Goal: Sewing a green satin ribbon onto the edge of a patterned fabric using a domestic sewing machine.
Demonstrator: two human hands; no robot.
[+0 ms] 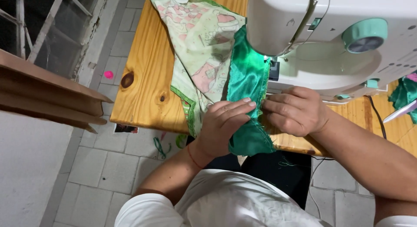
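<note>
Green satin strip (248,86) runs lengthwise from hands up to sewing machine (330,40). Left hand (226,123) flat, pressing it; right hand (293,110) curled, pinching edge w/ fingertips.

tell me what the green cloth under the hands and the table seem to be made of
The green cloth looks like satin or a similar slick woven fabric: it is glossy, with bright highlights along its folds. The table looks like varnished pine or another light wood: honey-coloured, with visible grain, dark knots and a slight sheen.
</note>
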